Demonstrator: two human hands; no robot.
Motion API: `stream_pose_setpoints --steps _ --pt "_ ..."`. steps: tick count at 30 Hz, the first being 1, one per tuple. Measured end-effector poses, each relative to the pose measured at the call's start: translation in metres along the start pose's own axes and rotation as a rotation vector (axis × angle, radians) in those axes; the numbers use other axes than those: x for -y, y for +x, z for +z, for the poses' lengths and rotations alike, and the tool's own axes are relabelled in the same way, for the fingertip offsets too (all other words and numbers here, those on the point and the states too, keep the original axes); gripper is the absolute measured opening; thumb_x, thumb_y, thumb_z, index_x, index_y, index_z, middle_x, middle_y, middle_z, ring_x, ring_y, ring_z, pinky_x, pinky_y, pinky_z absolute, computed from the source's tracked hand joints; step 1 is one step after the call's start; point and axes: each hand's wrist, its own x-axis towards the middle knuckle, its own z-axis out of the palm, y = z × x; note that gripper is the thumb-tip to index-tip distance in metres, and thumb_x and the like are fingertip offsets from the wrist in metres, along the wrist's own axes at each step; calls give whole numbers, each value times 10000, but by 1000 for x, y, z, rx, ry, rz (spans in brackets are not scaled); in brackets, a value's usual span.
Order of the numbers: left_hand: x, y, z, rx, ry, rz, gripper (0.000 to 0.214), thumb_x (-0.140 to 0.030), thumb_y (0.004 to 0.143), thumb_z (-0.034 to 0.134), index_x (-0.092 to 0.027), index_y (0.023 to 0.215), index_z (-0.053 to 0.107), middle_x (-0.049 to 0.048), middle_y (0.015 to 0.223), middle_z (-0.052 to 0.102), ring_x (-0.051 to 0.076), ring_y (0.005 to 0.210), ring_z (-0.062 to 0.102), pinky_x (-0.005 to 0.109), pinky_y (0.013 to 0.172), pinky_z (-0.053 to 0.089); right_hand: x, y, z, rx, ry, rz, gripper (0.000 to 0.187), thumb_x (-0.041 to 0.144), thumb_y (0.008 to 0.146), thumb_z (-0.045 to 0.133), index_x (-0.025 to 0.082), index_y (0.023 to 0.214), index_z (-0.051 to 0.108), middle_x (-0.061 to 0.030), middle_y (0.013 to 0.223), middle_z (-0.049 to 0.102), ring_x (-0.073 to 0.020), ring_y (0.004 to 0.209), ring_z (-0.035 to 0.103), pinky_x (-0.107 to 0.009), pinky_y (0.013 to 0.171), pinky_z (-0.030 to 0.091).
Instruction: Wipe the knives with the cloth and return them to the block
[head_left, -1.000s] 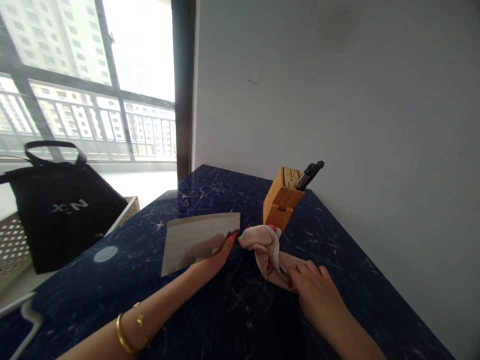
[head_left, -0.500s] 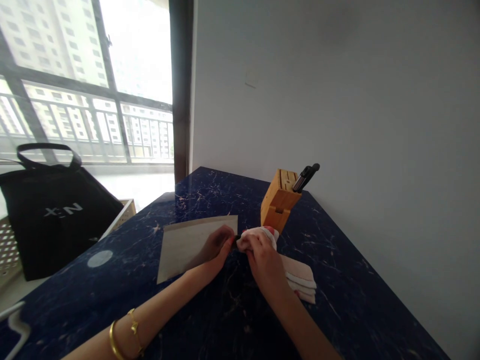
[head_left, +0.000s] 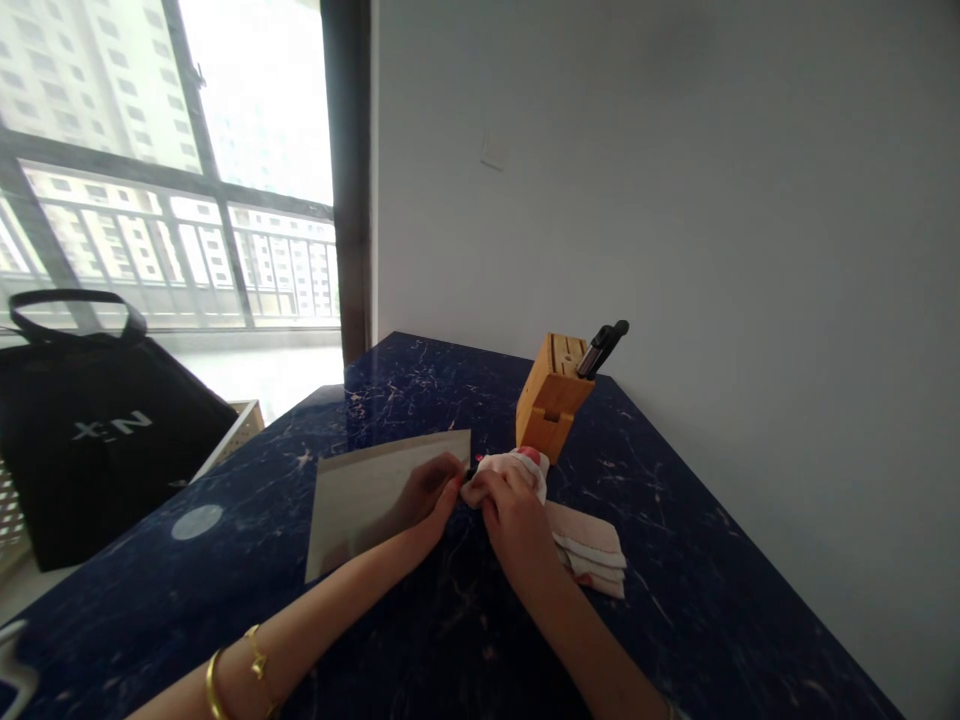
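Observation:
A cleaver has its broad grey blade to the left, with a paler strip along the far edge. A bit of its dark handle shows between my hands. My left hand is closed at the blade's right end, fingers on the handle; the shiny blade mirrors the hand. My right hand is closed on a pink and white towel, bunched around the handle's right part, which is hidden. Under my right wrist, a folded pink and white cloth lies on the table; whether it joins the towel I cannot tell.
Just beyond the towel stands a wooden knife block with black-handled tools in it. The dark blue marbled table bears a pale round patch. Left of it are a black bag and a light crate. A wall is behind.
The view has shifted slightly, so things sit a little further left. My left hand keeps its hold on the cleaver; the towel in my right hand has moved slightly toward it.

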Motion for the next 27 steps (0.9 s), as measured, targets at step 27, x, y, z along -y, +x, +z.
stream_pose_setpoints --steps 27 --pt "-11 -2 -1 14 50 19 192 -353 785 492 -170 730 516 -25 618 487 99 542 457 200 497 385 2 -1 1 -16 4 -44 220 88 787 384 203 847 562 -29 844 514 -160 830 457 -294 761 365"
